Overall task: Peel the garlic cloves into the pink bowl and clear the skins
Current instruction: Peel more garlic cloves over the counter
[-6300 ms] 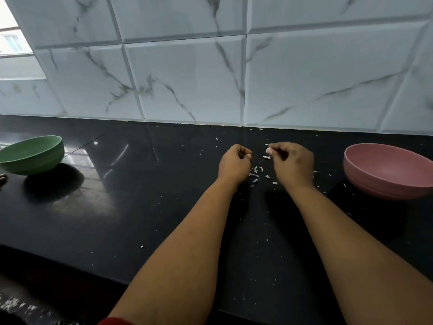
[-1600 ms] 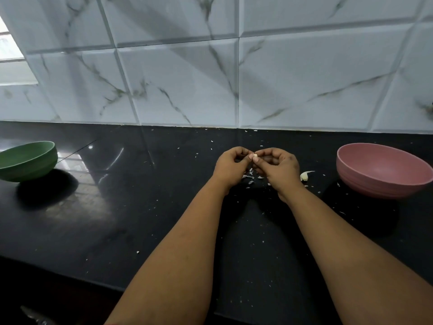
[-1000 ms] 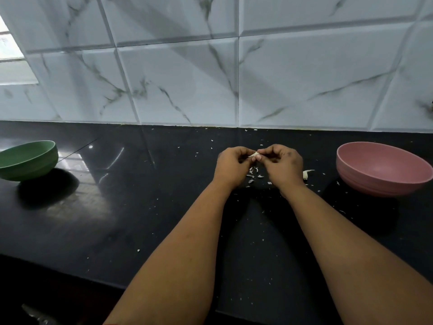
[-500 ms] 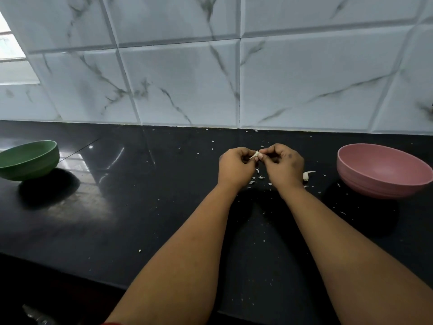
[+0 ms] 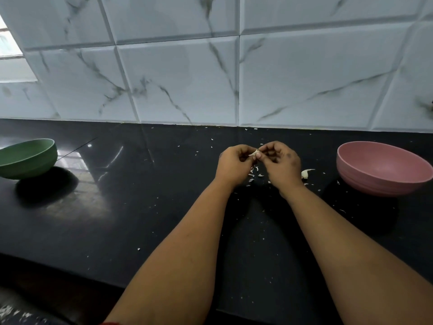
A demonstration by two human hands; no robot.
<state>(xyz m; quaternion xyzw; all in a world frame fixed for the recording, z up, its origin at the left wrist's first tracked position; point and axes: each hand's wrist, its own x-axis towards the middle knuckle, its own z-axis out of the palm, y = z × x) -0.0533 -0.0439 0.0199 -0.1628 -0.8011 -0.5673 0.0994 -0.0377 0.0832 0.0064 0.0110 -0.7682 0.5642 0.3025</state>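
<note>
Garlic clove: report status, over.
Left hand and right hand both pinch the garlic clove, mid-peel. Pink bowl right, nothing seen inside. Skins litter the counter.

This is a home kitchen. A glossy black stone countertop (image 5: 98,207) runs along a wall of large white marble-patterned tiles with grey veins (image 5: 178,83), meeting it at a thin grouted seam. A round matte green bowl (image 5: 28,158) and a round matte pink bowl (image 5: 384,170) stand well apart on the counter, and small pale flakes of garlic skin (image 5: 255,175) lie scattered across its surface.
</note>
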